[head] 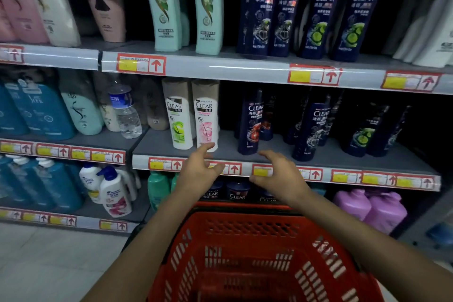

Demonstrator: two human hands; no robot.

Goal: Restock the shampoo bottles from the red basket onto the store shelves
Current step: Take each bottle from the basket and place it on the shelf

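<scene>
Both hands reached out over the red basket toward the middle shelf. The left hand had its fingers spread loose and held nothing, its fingertips just below a white shampoo bottle at twelve o'clock. The right hand hung slack and empty too, a dark blue bottle at eleven o'clock.

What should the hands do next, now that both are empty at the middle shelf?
Probably drop back to the red basket to check for another bottle. Both the left hand and right hand hover open at the shelf edge, holding nothing, and the visible basket interior looks empty.
</scene>
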